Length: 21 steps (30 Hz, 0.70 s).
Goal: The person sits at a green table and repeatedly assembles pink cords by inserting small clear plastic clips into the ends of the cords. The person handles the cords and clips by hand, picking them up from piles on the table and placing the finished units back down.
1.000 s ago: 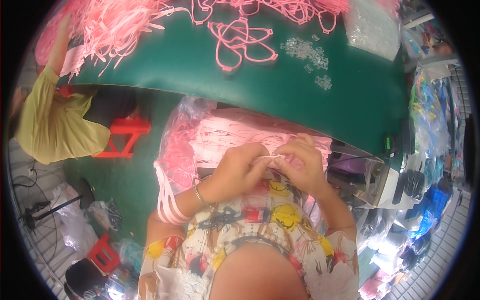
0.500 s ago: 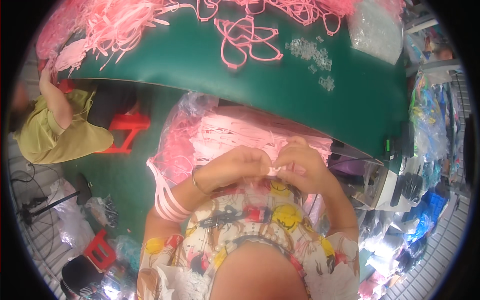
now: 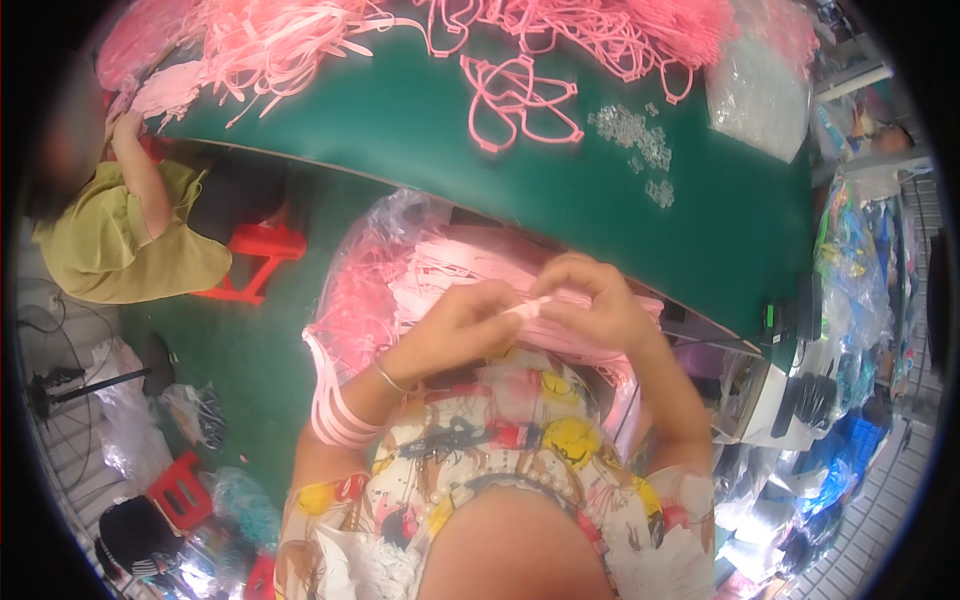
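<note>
Above my lap, my left hand pinches one end of a small pale pink strap piece. My right hand has thumb and forefinger closed on its other end, and the fingertips hide most of it. Several light pink bands hang around my left forearm. Just beyond my hands lies a heap of pale pink straps, partly covered by my fingers. On the table, pink goggle-shaped frames lie near a scatter of small clear plastic clips.
The green table curves across the far side, with a tangle of pink straps and a clear plastic bag on it. A co-worker in an olive top sits at left by a red stool. Wrapped goods line the right.
Both hands have risen slightly away from my body, still holding the pink strap piece between them. The table and its contents appear shifted right and down in view.
</note>
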### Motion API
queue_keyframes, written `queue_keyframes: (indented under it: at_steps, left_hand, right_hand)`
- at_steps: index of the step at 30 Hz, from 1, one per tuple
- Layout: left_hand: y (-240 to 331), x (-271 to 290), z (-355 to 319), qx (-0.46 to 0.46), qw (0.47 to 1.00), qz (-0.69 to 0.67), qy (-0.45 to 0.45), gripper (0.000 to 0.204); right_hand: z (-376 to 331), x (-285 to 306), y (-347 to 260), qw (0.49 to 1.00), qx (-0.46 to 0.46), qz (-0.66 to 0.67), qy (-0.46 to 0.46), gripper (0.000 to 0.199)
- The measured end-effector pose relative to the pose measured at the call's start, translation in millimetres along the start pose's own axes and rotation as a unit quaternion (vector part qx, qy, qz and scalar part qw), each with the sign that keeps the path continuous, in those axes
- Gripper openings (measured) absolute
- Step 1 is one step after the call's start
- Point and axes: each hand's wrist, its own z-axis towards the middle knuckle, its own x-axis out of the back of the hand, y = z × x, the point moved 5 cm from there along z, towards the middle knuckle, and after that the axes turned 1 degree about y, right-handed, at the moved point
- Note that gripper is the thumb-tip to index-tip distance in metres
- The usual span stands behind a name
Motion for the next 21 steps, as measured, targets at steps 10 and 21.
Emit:
queue_keyframes:
  at_steps: [10,21]
  left_hand:
    - [-20.4,58.8,-11.6,-0.135,0.875,-0.448,0.126,0.029]
    - [-31.2,-54.4,68.6,-0.168,0.855,0.451,-0.195,0.024]
  right_hand:
    - [4.8,-101.3,-2.8,0.96,-0.184,0.171,-0.123,0.025]
    - [80.2,-176.9,-64.1,0.932,0.053,-0.165,-0.317,0.02]
